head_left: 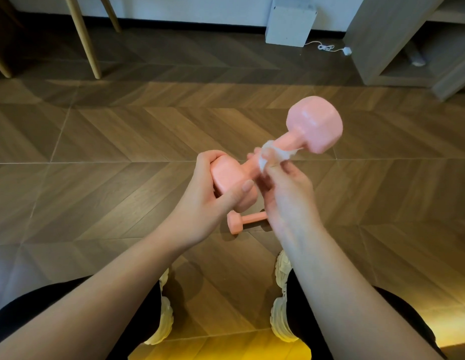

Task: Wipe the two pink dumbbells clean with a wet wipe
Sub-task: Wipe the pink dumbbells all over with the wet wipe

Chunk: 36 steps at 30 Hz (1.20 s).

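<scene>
A wooden floor (pixel 117 141) laid in a zigzag pattern fills the view, running to a white wall with a dark skirting at the far edge. Pale wooden furniture legs (pixel 82 35) stand at the far left, a white box (pixel 288 22) leans against the wall with a thin white cable (pixel 327 47) trailing from it, and a grey shelf unit (pixel 397 40) sits at the far right.

The person holds one pink dumbbell (pixel 314 124) up in the middle of the scene, tilted so that one head points far and right while the other is near and left. The left hand (pixel 213 193) grips the near head, fingers curled over its far side and the thumb pressed across its near face. The right hand (pixel 283 188) pinches a crumpled white wet wipe (pixel 267 154) against the dumbbell's handle, just beside the near head, its fingers bent round wipe and handle; the hand is slightly blurred.

The second pink dumbbell (pixel 241 220) lies on the floor below the hands, its right end hidden behind the right wrist. Near the bottom, two cream chunky shoes (pixel 280 307) stand apart on the floor below black trouser legs (pixel 57 300).
</scene>
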{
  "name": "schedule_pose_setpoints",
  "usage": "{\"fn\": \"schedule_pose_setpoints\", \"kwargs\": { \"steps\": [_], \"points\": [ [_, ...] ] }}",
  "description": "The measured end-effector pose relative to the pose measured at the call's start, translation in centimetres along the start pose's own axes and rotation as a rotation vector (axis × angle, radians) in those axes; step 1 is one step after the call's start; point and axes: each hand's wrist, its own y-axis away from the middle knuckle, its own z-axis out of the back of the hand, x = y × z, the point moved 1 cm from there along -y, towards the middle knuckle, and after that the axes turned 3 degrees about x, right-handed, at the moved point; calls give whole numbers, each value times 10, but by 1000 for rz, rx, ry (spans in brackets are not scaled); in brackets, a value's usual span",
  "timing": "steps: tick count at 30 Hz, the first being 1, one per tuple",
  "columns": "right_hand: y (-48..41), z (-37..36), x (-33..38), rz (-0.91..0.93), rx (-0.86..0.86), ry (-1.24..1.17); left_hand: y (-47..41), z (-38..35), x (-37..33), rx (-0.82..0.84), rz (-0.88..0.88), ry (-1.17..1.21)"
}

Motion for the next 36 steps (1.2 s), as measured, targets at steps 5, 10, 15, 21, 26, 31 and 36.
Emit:
{"fn": "schedule_pose_setpoints", "kwargs": {
  "steps": [5,10,15,21,26,31,36],
  "points": [
    [12,-11,-10,-23,-34,107,1,2,3,-14,8,0],
    [8,-8,-11,-57,-13,57,-4,4,3,26,190,164],
    [2,-8,-12,-73,137,-61,-9,12,-6,204,505,705],
    [0,-13,-10,-38,303,-77,-7,30,-14,376,663,1033],
    [0,-15,-16,-44,188,-82,-9,23,-9,151,409,468],
    [-2,-11,-15,-93,65,-36,0,13,-5,-16,137,-90],
    [-8,-8,-2,-73,81,-113,2,16,-8,-71,-167,-455]
  ]
}}
